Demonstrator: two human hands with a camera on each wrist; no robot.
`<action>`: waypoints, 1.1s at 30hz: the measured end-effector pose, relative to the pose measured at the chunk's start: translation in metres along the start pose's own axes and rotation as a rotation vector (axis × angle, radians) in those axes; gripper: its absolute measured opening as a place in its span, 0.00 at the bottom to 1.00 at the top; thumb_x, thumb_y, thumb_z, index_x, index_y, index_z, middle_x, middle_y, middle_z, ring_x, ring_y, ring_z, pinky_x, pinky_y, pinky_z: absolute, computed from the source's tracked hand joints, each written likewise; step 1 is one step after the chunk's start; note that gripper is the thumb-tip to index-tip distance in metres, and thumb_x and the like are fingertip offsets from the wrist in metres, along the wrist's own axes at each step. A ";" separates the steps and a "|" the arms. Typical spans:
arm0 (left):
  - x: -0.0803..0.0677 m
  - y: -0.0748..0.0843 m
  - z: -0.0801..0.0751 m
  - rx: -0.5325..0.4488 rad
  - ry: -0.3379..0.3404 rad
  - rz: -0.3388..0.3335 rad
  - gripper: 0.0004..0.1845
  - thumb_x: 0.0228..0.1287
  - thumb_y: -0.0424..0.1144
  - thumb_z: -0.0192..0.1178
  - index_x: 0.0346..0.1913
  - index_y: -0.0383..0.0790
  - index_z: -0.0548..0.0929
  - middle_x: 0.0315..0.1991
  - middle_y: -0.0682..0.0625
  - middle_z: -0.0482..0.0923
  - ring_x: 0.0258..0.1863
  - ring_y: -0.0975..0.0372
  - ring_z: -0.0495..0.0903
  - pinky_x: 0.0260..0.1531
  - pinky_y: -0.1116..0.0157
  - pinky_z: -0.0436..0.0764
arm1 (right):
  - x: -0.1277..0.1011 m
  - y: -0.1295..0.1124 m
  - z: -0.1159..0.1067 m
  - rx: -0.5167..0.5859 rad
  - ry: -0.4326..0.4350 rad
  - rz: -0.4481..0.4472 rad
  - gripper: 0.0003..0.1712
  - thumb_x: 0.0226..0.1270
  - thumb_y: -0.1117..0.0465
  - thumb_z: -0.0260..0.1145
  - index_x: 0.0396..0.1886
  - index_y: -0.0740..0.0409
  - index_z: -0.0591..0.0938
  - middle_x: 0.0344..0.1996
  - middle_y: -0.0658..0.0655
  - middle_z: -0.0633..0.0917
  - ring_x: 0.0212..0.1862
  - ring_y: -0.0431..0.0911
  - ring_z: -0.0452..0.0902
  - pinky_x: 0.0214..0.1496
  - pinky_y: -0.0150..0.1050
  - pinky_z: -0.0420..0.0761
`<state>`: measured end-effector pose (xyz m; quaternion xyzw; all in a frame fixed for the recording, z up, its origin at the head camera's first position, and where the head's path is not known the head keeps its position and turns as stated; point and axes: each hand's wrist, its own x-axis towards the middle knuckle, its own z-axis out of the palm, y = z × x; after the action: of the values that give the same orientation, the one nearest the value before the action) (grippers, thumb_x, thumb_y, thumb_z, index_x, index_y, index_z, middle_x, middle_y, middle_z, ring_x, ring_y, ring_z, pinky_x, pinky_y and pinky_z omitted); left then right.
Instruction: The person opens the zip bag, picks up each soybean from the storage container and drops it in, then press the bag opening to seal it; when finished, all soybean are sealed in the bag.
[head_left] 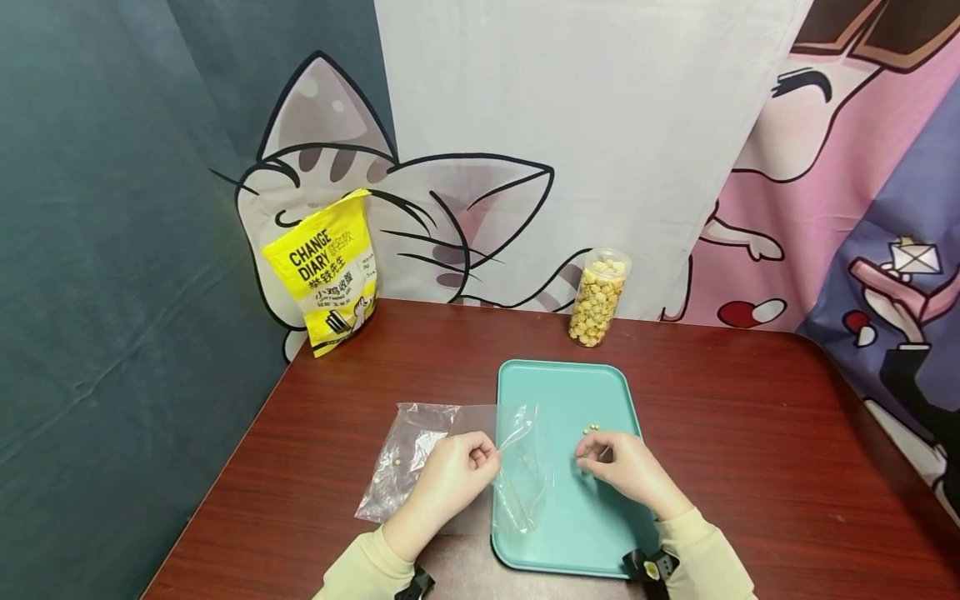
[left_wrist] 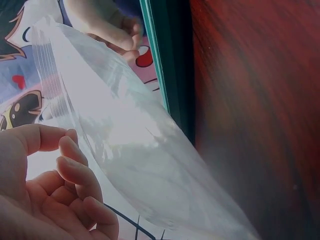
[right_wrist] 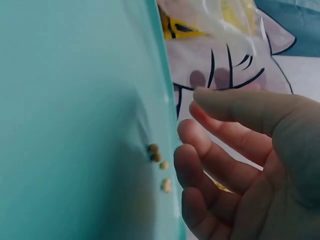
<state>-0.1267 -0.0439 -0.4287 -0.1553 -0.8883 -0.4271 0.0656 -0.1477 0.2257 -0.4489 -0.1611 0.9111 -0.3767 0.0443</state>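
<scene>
My left hand (head_left: 457, 471) pinches the edge of a clear plastic zip bag (left_wrist: 125, 125) between thumb and index finger. The bag lies partly on the table and partly over the left side of a teal tray (head_left: 562, 387). A small pale round piece (head_left: 397, 462) shows inside it. Over the tray's right half hovers my right hand (head_left: 626, 467), its fingers loosely bent and nothing visible between thumb and index finger. Several small tan round pieces (right_wrist: 156, 156), bean-like in look, lie on the tray close to those fingertips.
A clear tub of yellowish puffed pieces (head_left: 596, 304) stands behind the tray at the table's back edge. To the back left, a yellow snack bag (head_left: 330, 275) leans against the cartoon-printed cloth (head_left: 465, 217). The tray has a raised rim.
</scene>
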 end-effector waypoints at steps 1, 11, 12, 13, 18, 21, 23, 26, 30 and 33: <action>0.000 0.000 0.000 0.001 0.001 0.001 0.07 0.52 0.35 0.58 0.20 0.47 0.79 0.14 0.62 0.68 0.16 0.75 0.64 0.19 0.74 0.67 | 0.000 0.002 0.000 0.008 0.003 0.010 0.03 0.58 0.62 0.69 0.31 0.54 0.83 0.22 0.45 0.78 0.26 0.36 0.72 0.31 0.33 0.73; -0.001 -0.001 0.001 -0.002 0.004 -0.001 0.07 0.53 0.35 0.59 0.20 0.47 0.79 0.14 0.61 0.67 0.15 0.75 0.64 0.18 0.74 0.67 | 0.003 0.022 -0.002 -0.019 0.060 0.081 0.03 0.57 0.64 0.69 0.31 0.52 0.83 0.21 0.45 0.77 0.27 0.35 0.70 0.31 0.33 0.70; -0.001 -0.001 0.001 -0.002 0.004 -0.003 0.07 0.53 0.35 0.59 0.20 0.47 0.79 0.15 0.61 0.68 0.15 0.75 0.64 0.18 0.74 0.67 | 0.003 0.023 -0.002 -0.023 0.064 0.087 0.03 0.57 0.64 0.69 0.31 0.53 0.83 0.21 0.45 0.77 0.26 0.35 0.69 0.31 0.33 0.70; -0.001 -0.001 0.001 0.000 0.005 -0.002 0.07 0.53 0.35 0.59 0.20 0.47 0.79 0.15 0.61 0.68 0.15 0.75 0.64 0.18 0.74 0.67 | 0.003 0.023 -0.002 -0.027 0.068 0.092 0.03 0.57 0.65 0.69 0.31 0.53 0.83 0.20 0.45 0.76 0.26 0.35 0.69 0.31 0.33 0.70; -0.001 -0.001 0.000 0.003 0.004 -0.002 0.07 0.53 0.35 0.59 0.21 0.47 0.79 0.15 0.61 0.68 0.15 0.75 0.64 0.19 0.74 0.67 | 0.004 0.024 -0.002 -0.040 0.067 0.100 0.04 0.56 0.66 0.68 0.31 0.54 0.83 0.19 0.46 0.76 0.24 0.35 0.68 0.29 0.32 0.69; -0.001 0.000 0.000 0.004 0.001 -0.003 0.07 0.53 0.35 0.59 0.21 0.47 0.79 0.15 0.61 0.68 0.15 0.75 0.64 0.18 0.74 0.67 | 0.004 0.025 -0.001 -0.048 0.059 0.100 0.06 0.56 0.67 0.69 0.33 0.54 0.84 0.18 0.46 0.75 0.23 0.35 0.68 0.28 0.32 0.68; 0.000 0.000 0.000 0.006 0.003 -0.002 0.07 0.53 0.34 0.59 0.21 0.47 0.79 0.15 0.61 0.68 0.15 0.75 0.64 0.19 0.74 0.67 | 0.005 0.025 0.000 -0.059 0.053 0.092 0.07 0.55 0.67 0.69 0.34 0.55 0.84 0.18 0.46 0.75 0.22 0.35 0.67 0.28 0.32 0.68; 0.000 0.000 0.000 0.007 0.005 0.002 0.07 0.53 0.34 0.59 0.21 0.47 0.79 0.15 0.61 0.68 0.15 0.75 0.64 0.19 0.74 0.67 | 0.006 0.026 0.000 -0.074 0.045 0.090 0.06 0.55 0.67 0.68 0.33 0.54 0.84 0.18 0.45 0.75 0.22 0.35 0.66 0.27 0.32 0.67; 0.000 0.000 -0.001 0.006 0.001 0.004 0.07 0.53 0.34 0.59 0.21 0.47 0.79 0.15 0.62 0.68 0.16 0.75 0.64 0.19 0.74 0.67 | 0.006 0.027 0.001 -0.092 0.039 0.098 0.05 0.56 0.67 0.68 0.28 0.51 0.82 0.17 0.45 0.74 0.22 0.35 0.66 0.28 0.32 0.67; 0.000 0.000 -0.001 0.007 0.000 0.006 0.07 0.53 0.35 0.59 0.21 0.47 0.79 0.15 0.61 0.68 0.16 0.75 0.64 0.19 0.74 0.67 | 0.006 0.027 0.001 -0.101 0.039 0.096 0.06 0.57 0.66 0.68 0.27 0.50 0.81 0.18 0.45 0.73 0.22 0.35 0.65 0.27 0.33 0.66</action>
<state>-0.1269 -0.0445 -0.4277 -0.1577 -0.8893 -0.4239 0.0671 -0.1602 0.2411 -0.4687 -0.1117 0.9364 -0.3307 0.0366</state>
